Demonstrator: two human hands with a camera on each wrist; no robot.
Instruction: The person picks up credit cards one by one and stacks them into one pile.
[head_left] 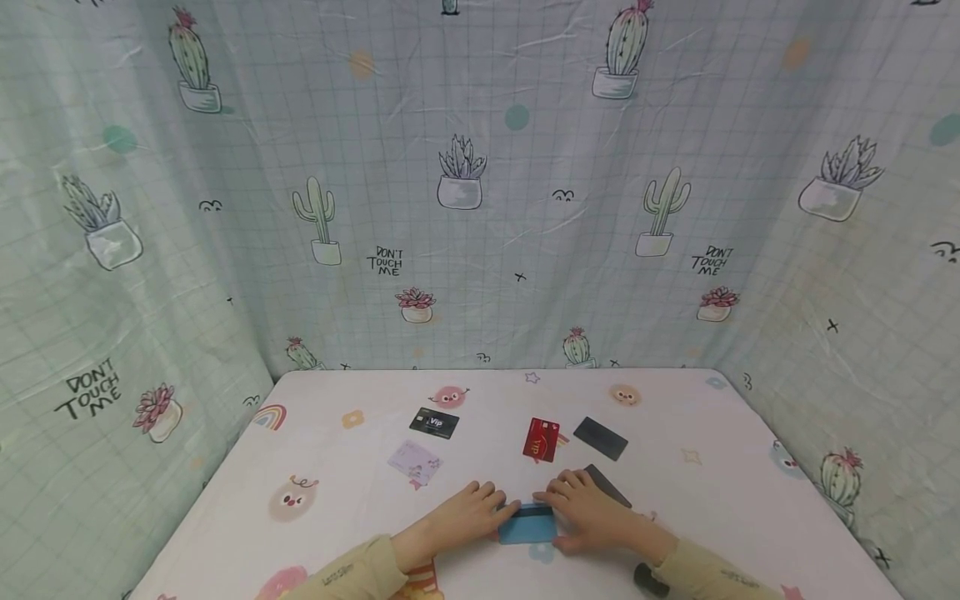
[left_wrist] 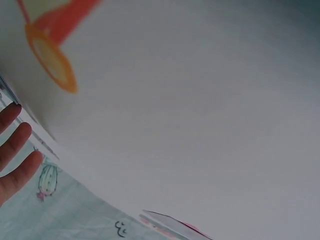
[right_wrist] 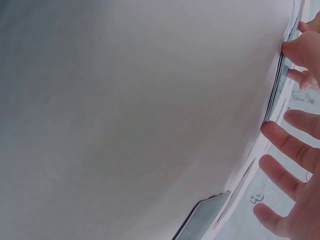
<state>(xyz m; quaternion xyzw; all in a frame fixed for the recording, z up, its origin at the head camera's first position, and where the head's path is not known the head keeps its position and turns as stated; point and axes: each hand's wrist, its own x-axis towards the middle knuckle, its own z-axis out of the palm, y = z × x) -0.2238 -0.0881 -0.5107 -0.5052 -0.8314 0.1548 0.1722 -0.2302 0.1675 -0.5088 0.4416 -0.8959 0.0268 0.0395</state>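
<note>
A small stack of cards with a blue one [head_left: 528,528] on top lies on the table between my two hands. A dark stripe runs along the blue card's far edge. My left hand [head_left: 463,518] holds the stack's left end between thumb and fingers. At the other end, my right hand [head_left: 592,512] grips the stack's right corners, thumb near and index finger far. In the right wrist view the layered edges of the stack [right_wrist: 274,90] show between thumb and fingertip. Just beyond the right hand lies a dark card [head_left: 609,487], partly hidden by it.
Farther back lie a black VIP card [head_left: 435,422], a pale lavender card [head_left: 416,462], a red VIP card [head_left: 541,440] and another dark card [head_left: 601,438]. A black rounded object [head_left: 651,581] is by the right sleeve. Patterned curtains surround the white printed table [head_left: 337,467].
</note>
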